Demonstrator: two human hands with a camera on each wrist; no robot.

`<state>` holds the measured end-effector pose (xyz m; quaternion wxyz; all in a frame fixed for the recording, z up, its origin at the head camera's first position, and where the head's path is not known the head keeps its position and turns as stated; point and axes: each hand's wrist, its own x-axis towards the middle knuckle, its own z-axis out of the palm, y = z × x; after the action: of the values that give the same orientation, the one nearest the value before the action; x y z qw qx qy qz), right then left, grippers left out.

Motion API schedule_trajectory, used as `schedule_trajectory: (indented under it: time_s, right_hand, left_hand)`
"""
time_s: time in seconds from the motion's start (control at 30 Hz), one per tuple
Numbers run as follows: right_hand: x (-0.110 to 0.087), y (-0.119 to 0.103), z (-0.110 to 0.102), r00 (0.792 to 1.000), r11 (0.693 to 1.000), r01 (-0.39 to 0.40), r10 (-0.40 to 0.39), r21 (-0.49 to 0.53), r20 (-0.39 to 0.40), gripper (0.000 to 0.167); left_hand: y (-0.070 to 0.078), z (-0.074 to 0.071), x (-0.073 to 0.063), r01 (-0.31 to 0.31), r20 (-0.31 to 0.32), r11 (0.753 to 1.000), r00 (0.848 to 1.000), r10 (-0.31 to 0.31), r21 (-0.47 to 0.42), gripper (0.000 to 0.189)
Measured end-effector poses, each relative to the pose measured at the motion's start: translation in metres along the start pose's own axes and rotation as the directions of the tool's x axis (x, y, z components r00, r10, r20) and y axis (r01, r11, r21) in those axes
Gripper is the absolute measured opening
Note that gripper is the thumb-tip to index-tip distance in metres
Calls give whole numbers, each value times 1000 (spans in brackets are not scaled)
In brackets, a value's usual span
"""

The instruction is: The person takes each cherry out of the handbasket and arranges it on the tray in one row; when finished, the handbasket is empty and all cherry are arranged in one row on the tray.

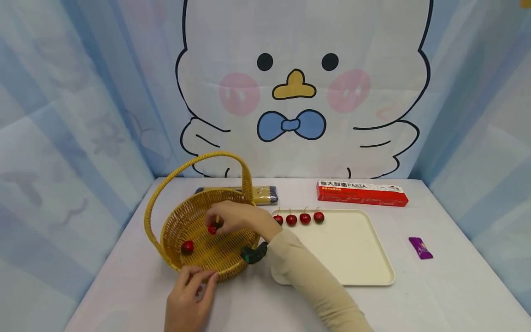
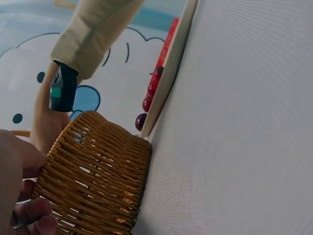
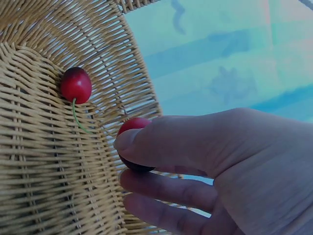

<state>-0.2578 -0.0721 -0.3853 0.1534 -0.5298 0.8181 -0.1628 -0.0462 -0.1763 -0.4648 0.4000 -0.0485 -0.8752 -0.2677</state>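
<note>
My right hand (image 1: 234,216) reaches into the yellow wicker basket (image 1: 166,230) and pinches a red cherry (image 3: 134,125) between thumb and fingers, above the woven bottom. Another cherry (image 1: 187,247), with a green stem showing in the right wrist view, lies in the basket toward its left side. At the near edge, my left hand (image 1: 188,295) grips the basket's rim with its fingertips; the left wrist view shows the thumb and fingers against the wicker. Several cherries (image 1: 305,218) sit in a row along the far edge of the cream tray (image 1: 352,258), right of the basket.
The basket's tall handle (image 1: 195,159) arches over its far left side. A pasta packet (image 1: 265,195) lies behind the basket. A red pasta box (image 1: 362,193) lies beyond the tray, and a small purple wrapped snack (image 1: 421,248) is on the table at right.
</note>
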Motion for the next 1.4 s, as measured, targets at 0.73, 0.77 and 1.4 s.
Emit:
schedule_trajectory:
  time_s: [0.73, 0.77, 1.4]
  right_hand:
    - [-78, 13, -21, 972, 992, -47, 73, 119, -225, 27]
    - [-82, 14, -21, 970, 991, -47, 75, 123, -233, 27]
    - [-162, 46, -9, 886, 943, -193, 286, 270, -366, 31]
  left_hand:
    - [-4, 1, 0, -46, -22, 998, 999, 46, -31, 22]
    - [-4, 1, 0, -48, -22, 998, 999, 47, -33, 21]
    - [-2, 1, 1, -48, -19, 997, 999, 47, -53, 21]
